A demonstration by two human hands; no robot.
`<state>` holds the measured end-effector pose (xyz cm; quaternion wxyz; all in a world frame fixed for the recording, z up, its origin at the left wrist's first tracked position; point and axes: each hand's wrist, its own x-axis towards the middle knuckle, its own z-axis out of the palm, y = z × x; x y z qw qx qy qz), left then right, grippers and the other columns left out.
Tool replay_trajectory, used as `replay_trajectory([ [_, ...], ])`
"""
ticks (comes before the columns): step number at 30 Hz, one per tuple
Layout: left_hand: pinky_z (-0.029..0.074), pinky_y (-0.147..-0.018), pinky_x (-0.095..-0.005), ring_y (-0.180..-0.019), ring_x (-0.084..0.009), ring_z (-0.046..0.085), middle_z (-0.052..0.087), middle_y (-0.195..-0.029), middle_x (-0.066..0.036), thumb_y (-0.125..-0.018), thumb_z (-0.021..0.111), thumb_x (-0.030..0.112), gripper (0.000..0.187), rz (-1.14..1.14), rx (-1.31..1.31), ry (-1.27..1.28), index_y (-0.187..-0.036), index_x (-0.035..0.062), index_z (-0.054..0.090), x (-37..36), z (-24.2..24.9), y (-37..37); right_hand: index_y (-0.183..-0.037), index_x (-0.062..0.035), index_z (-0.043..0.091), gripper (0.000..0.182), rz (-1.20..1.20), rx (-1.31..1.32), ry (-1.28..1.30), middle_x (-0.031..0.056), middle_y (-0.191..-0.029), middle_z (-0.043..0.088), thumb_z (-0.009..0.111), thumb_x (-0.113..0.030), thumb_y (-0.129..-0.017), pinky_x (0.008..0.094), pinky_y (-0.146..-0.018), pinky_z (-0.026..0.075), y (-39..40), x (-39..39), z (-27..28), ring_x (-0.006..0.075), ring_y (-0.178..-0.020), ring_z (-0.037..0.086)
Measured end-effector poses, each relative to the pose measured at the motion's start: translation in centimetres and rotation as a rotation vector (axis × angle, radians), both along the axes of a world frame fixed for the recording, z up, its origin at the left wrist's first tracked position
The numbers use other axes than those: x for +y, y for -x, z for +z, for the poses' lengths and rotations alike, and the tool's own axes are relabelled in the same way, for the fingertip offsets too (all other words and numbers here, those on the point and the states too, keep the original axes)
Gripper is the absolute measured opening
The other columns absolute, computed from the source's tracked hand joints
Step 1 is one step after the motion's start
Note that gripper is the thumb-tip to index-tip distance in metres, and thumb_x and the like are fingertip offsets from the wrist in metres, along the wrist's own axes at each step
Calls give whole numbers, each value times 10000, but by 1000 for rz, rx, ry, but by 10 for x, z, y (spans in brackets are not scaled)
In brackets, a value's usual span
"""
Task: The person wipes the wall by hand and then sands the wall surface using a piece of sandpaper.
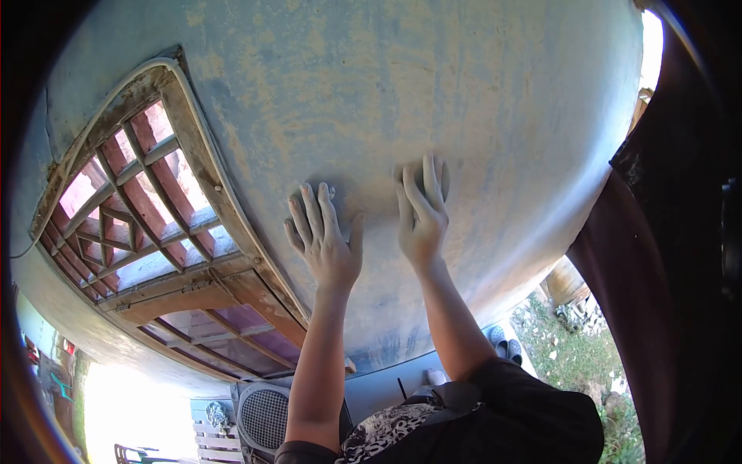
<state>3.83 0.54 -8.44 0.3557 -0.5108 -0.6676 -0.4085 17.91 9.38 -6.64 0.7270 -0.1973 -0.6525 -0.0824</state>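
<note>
A blue-grey wall [332,100] with worn, pale yellowish patches curves across the view. Against it lies my left hand [325,240], its fingers stretched out and apart, pale dust on the skin. A small pale bit shows by its fingertips, too small to name. To the right, my right hand [423,209] is just as dusty and also up at the wall. Its fingers are bent and close together over a grey-brown flat edge that I cannot make out; most of it is hidden beneath the fingers.
At left, a wooden-framed window [147,185] with a crossed lattice is set in the wall. Below stand a round-grilled speaker or fan [263,417] and a slatted white bench [216,442]. A pair of shoes [506,344] sits near grass [572,348]. Dark cloth [641,240] hangs at right.
</note>
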Motion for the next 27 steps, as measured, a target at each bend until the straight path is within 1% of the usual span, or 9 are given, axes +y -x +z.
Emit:
replay_trajectory([
  [3,73,-1281,-635,-1640,-487,108,232,-1768,-223,-1042,629,493,834,-33,-35,3,-1700,108,291,-5,0,-1,-1285,20,759,325,18,52,25,279,-1581,533,741,2,-962,545,-1233,368,6,-4,5,459,-1512,461],
  [5,73,-1279,-638,-1638,-495,104,231,-1769,-222,-1040,636,490,830,-51,-32,13,-1700,119,296,-7,1,0,-1280,-28,776,343,29,-23,14,274,-1557,559,765,-30,-936,526,-1230,381,8,-6,-20,479,-1470,504],
  [9,75,-1277,-642,-1633,-514,97,234,-1769,-219,-1041,640,480,814,-72,-14,32,-1698,136,305,-9,-1,6,-1266,-50,786,339,38,-94,31,268,-1555,565,769,-18,-929,537,-1226,385,-5,-4,-74,453,-1471,515],
  [14,81,-1276,-645,-1628,-524,105,244,-1765,-220,-1046,639,470,802,-70,-4,26,-1697,136,309,-9,-3,6,-1255,-39,787,340,18,-49,6,260,-1544,579,788,-17,-915,541,-1220,392,0,-2,-26,450,-1477,508],
  [16,84,-1275,-646,-1627,-527,108,247,-1764,-221,-1050,637,465,795,-81,-14,28,-1696,137,311,-10,-1,6,-1257,0,778,302,53,-20,-1,280,-1558,560,753,-10,-956,538,-1236,361,7,-5,-13,492,-1483,488],
  [19,89,-1275,-648,-1626,-528,110,252,-1763,-219,-1047,644,459,795,-89,-26,7,-1696,143,311,-9,-2,4,-1251,-22,782,334,45,-61,5,249,-1543,584,781,-2,-917,541,-1228,387,7,-8,-36,453,-1476,507],
  [23,90,-1274,-651,-1632,-517,100,245,-1767,-208,-1046,647,458,802,-75,-16,11,-1703,161,295,-8,-3,6,-1238,-19,785,328,-5,-73,23,245,-1544,585,784,-2,-910,534,-1224,394,-1,7,-115,459,-1473,508],
  [26,90,-1271,-657,-1635,-509,99,240,-1771,-199,-1046,648,456,805,-73,-16,9,-1706,170,287,-7,-5,5,-1228,-21,789,322,19,-65,16,247,-1552,576,789,-9,-906,532,-1223,394,-2,13,-121,465,-1474,504],
  [27,89,-1269,-661,-1636,-506,99,238,-1773,-193,-1047,648,456,805,-68,-15,11,-1707,174,284,-6,-4,7,-1230,-28,791,322,10,-41,11,245,-1561,568,785,-7,-909,533,-1224,392,2,10,-99,462,-1478,500],
])
